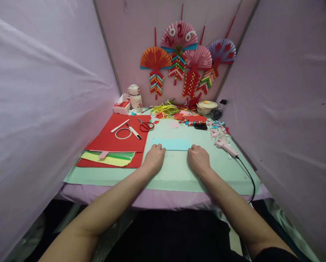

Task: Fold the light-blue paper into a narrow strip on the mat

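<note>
Blue paper (176,144) lies on the table (176,174), right of red sheets (104,136). Left hand (154,159) and right hand (199,160) curl fingers at its near corners; pinch unclear. Even pressure should keep it square.

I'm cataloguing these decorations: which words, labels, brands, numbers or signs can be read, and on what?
"2026": red and white digits on the topmost pink folded-paper fan.
Too small or blurred to read: any print on the tissue box, white flask or hot glue gun.
I can read no other text.
</note>
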Demonstrator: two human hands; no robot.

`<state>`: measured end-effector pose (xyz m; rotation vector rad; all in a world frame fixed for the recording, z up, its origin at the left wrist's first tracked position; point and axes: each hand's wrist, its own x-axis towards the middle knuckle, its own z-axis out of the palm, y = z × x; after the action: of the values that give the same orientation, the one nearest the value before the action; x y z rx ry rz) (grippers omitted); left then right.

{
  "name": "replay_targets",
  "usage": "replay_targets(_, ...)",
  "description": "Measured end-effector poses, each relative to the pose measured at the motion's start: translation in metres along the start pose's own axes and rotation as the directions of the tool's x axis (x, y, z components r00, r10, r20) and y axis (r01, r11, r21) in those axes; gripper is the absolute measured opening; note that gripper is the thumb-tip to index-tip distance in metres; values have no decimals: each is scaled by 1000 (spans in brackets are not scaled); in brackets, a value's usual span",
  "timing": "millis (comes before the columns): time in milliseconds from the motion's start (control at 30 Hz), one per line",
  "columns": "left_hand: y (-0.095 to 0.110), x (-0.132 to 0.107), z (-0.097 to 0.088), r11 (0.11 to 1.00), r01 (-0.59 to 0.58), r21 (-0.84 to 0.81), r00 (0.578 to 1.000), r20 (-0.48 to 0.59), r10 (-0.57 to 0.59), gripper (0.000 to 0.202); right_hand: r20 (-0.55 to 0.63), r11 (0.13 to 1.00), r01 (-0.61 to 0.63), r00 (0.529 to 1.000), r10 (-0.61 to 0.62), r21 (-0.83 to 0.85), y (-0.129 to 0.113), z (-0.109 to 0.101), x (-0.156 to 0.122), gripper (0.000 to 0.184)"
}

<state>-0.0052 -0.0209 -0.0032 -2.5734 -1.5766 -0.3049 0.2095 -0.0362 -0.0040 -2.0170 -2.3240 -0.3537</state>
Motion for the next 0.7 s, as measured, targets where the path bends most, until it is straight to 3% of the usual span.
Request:
replay_targets(233,-4,0,-2,997,68,-19,998,-2,-68,31,-21,1000,-4,1000,5,24,7,1,-5,27)
replay_targets(467,-9,10,-13,997,68,24,989,130,-70,31,-2,989,32,999,-32,145,26,0,13,21)
replay_targets(700,-5,13,-22,992,115,58,985,126,-121,27,-90,987,104,992,-93,125,30,10,19,22)
